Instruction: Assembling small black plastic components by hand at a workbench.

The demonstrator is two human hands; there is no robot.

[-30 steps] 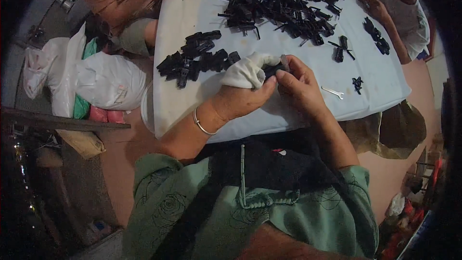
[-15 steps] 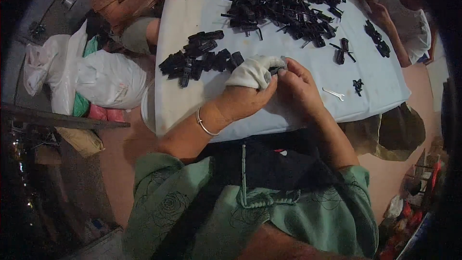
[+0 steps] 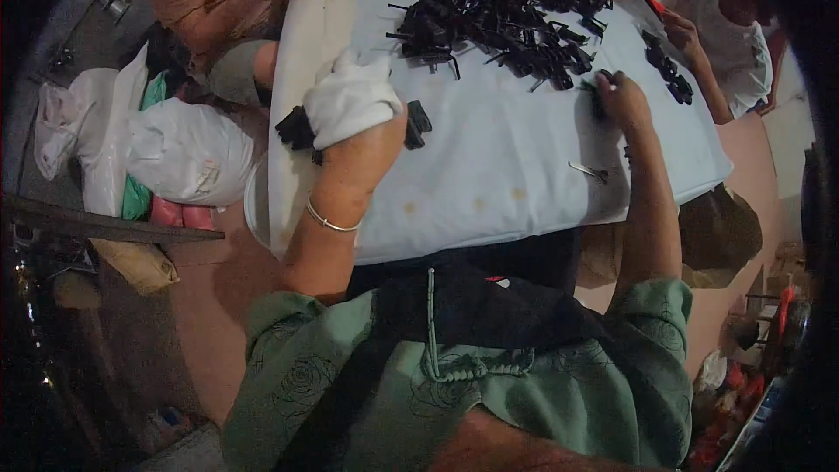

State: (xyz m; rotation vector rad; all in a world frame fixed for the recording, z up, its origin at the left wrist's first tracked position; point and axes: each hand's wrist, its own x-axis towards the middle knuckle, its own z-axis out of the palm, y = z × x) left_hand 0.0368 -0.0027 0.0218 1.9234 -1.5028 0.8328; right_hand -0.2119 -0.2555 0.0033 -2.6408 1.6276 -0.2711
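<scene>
My left hand, in a white glove, lies over the small pile of black plastic parts at the left of the table. The glove is blurred and its fingers cannot be made out; part of the pile is hidden beneath it. One black part shows just right of the glove. Farther right, my bare right hand is closed on a black plastic part, mostly covered by the fingers. A small open-ended wrench rests on the table below that hand.
A big heap of black parts covers the far middle of the white-covered table. A row of black parts lies at the right, near a person handling something red. Another person sits far left. White bags stand left.
My hands were together at the middle of the table over a small part. They have parted: the left moved left onto the small pile, the right moved right and took hold of a black part.
</scene>
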